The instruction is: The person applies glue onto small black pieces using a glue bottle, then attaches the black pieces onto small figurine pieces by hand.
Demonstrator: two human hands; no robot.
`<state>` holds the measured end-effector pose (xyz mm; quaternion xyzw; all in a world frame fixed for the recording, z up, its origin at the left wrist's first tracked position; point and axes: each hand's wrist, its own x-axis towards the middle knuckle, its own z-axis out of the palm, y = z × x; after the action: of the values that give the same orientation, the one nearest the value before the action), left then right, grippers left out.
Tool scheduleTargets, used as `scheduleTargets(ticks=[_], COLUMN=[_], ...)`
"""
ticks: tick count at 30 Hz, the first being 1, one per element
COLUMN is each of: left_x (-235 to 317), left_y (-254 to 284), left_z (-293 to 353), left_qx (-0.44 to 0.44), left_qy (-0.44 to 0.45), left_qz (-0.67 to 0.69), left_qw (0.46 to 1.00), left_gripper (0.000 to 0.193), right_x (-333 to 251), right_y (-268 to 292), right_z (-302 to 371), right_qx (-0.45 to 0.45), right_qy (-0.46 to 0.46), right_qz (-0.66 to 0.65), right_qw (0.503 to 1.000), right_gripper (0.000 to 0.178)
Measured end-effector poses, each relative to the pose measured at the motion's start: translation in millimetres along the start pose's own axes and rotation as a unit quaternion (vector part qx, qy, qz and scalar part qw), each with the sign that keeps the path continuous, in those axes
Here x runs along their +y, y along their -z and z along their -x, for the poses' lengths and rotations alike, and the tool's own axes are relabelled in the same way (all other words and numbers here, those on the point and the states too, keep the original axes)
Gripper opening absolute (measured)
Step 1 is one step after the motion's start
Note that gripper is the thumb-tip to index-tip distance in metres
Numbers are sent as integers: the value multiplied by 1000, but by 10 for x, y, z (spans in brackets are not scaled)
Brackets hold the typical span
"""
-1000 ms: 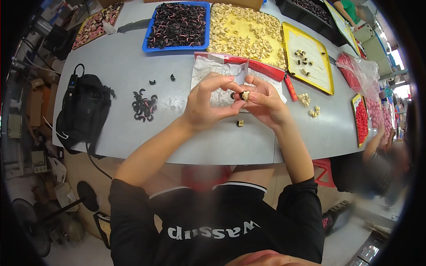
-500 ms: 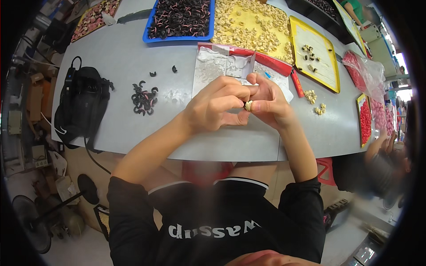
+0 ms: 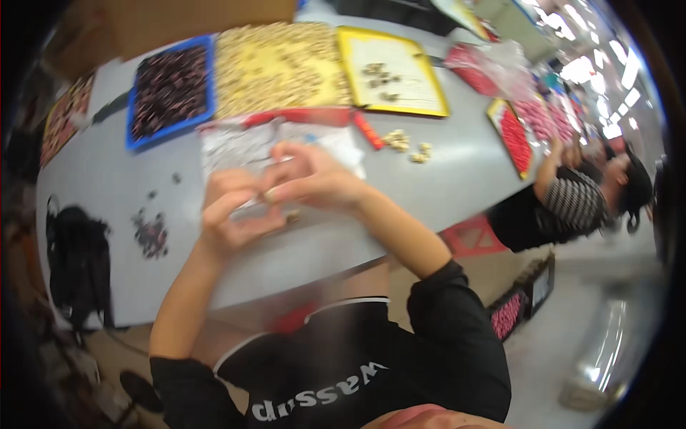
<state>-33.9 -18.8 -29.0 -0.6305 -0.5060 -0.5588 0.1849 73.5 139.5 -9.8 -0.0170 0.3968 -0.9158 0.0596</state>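
Observation:
My left hand (image 3: 234, 214) and my right hand (image 3: 311, 179) are close together over the grey table, fingers curled and thumbs drawn inward. Motion blurs the picture, so whatever the fingertips pinch cannot be made out. Just below the fingers shows a small cream-and-dark piece (image 3: 291, 215); whether it touches a hand or lies on the table is unclear. Behind the hands lies a white, red-edged open carton (image 3: 236, 146), partly covered by them. To the left is a loose pile of black and pinkish curved pieces (image 3: 150, 234).
Farther back stand a blue tray (image 3: 212, 79) of dark pieces, a yellow surface (image 3: 279, 71) of cream pieces and a yellow-rimmed tray (image 3: 400, 109). A red stick (image 3: 368, 130) and cream clusters (image 3: 396, 140) lie right. A black bag (image 3: 78, 261) rests left; another person (image 3: 579, 193) sits right.
The view has swung, showing more of the right side and the seated person. A cream piece was pinched between my fingers earlier; a similar piece now shows below them.

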Motion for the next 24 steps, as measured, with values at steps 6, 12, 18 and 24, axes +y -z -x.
scheduleTargets(ticks=[6, 12, 18, 24], left_x=[86, 140, 158, 158], left_y=[-89, -89, -109, -110], left_z=[-74, -125, -109, -99], left_qx=[-9, -10, 12, 1], left_qy=[14, 37, 62, 70], left_qz=[-27, -11, 4, 15], left_qw=[999, 999, 998, 997], left_gripper=[65, 60, 57, 57], right_x=[-3, -70, -93, -44], right_y=[-7, -66, -83, -43], right_z=[65, 70, 71, 65], right_qx=[3, -23, -39, -59], right_qy=[11, -9, -18, -45], right_qz=[3, 26, 51, 73], right_qw=[1000, 999, 998, 995], right_gripper=[35, 31, 30, 20])
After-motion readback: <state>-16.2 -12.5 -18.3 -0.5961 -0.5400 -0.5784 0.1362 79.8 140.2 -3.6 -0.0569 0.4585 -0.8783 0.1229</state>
